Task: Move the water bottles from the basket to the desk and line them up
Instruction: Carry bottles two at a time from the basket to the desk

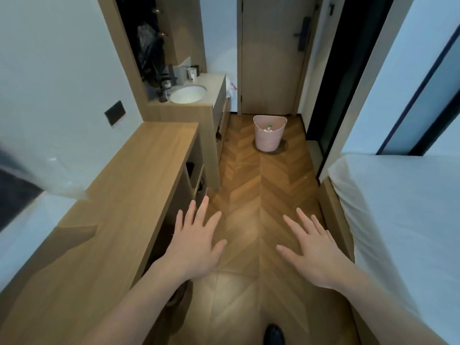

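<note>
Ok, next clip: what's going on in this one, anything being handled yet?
Nothing is held yet. A person stands in a narrow room with the left hand and right hand stretched out in front, fingers spread and empty. The pink basket sits on the floor near the door, well ahead of them, with what look like bottles inside. The wooden desk runs along the person's left.

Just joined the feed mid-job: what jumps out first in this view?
Two open hands, left hand and right hand, held out over the herringbone floor, holding nothing. Farther off, a pink basket stands on the floor before the door, with something green-capped inside. The long wooden desk runs along the left.
</note>
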A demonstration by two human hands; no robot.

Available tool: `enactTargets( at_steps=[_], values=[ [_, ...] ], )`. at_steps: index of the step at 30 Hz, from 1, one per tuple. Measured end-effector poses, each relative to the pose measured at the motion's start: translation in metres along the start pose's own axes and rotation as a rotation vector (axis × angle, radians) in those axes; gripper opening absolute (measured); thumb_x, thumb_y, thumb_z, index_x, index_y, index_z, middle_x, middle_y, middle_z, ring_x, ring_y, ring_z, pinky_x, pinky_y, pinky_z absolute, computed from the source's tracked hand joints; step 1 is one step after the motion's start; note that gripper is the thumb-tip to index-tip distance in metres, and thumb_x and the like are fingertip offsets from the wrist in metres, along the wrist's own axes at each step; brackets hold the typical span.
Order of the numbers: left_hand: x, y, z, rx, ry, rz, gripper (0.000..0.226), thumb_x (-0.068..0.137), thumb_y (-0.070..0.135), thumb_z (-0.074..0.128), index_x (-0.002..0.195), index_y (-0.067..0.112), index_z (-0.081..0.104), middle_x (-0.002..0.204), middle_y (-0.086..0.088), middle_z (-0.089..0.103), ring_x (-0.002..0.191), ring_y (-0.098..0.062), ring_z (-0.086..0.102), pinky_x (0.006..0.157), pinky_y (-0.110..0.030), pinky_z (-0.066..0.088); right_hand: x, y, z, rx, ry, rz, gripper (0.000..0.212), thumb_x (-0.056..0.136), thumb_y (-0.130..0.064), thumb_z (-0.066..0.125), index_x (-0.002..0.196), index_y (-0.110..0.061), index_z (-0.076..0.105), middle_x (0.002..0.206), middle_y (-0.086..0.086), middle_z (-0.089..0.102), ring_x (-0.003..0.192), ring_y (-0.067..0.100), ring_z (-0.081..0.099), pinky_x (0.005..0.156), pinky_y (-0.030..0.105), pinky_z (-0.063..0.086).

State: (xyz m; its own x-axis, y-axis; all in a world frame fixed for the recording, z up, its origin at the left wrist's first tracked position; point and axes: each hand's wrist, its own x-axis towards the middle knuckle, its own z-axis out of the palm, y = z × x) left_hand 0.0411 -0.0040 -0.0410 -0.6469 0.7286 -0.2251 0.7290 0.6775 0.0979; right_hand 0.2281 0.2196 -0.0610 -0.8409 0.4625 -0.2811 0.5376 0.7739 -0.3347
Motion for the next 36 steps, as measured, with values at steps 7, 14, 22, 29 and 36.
enactTargets(
  at_steps=[7,14,22,29,36],
  values=[
    [0.114,0.035,-0.036,-0.025,0.051,-0.045,0.073,0.103,0.067,0.029,0.165,0.040,0.003,0.169,0.003,-0.031,0.155,-0.026,-0.030,0.128,-0.055,-0.009,0.108,0.051,-0.072,-0.056,0.003,-0.032,0.083,0.100,-0.076,0.036,0.168,-0.043,0.001,0.175,-0.009,-0.021,0.163,0.027,-0.015,0.131,0.055,0.003],
    [0.220,0.018,-0.059,-0.011,0.076,-0.116,0.072,0.103,0.069,0.025,0.165,0.041,0.004,0.170,0.002,-0.027,0.156,-0.027,-0.027,0.128,-0.053,-0.011,0.214,0.066,-0.117,-0.077,0.015,-0.044,0.083,0.099,-0.077,0.036,0.167,-0.045,0.001,0.175,-0.009,-0.021,0.163,0.027,-0.015,0.130,0.054,0.002],
    [0.386,-0.026,-0.079,-0.009,0.113,-0.069,0.073,0.100,0.072,0.025,0.165,0.043,0.010,0.171,0.002,-0.025,0.158,-0.029,-0.022,0.129,-0.055,-0.006,0.357,0.062,-0.154,-0.077,0.019,-0.007,0.082,0.101,-0.074,0.036,0.168,-0.043,0.001,0.175,-0.008,-0.021,0.163,0.028,-0.015,0.131,0.055,0.001],
    [0.517,-0.062,-0.114,0.019,0.093,0.030,0.073,0.101,0.071,0.023,0.165,0.040,0.009,0.171,0.001,-0.025,0.157,-0.030,-0.023,0.129,-0.057,-0.005,0.474,0.046,-0.187,-0.056,0.040,0.040,0.082,0.101,-0.073,0.038,0.167,-0.043,0.000,0.176,-0.008,-0.020,0.163,0.029,-0.015,0.130,0.055,0.002],
    [0.620,-0.072,-0.129,0.002,0.080,0.133,0.073,0.101,0.070,0.024,0.166,0.039,0.012,0.171,0.001,-0.025,0.158,-0.030,-0.023,0.125,-0.054,-0.012,0.568,0.051,-0.204,0.001,-0.005,0.112,0.083,0.101,-0.073,0.040,0.167,-0.044,-0.002,0.175,-0.008,-0.023,0.163,0.029,-0.017,0.130,0.055,-0.001]
  ],
)
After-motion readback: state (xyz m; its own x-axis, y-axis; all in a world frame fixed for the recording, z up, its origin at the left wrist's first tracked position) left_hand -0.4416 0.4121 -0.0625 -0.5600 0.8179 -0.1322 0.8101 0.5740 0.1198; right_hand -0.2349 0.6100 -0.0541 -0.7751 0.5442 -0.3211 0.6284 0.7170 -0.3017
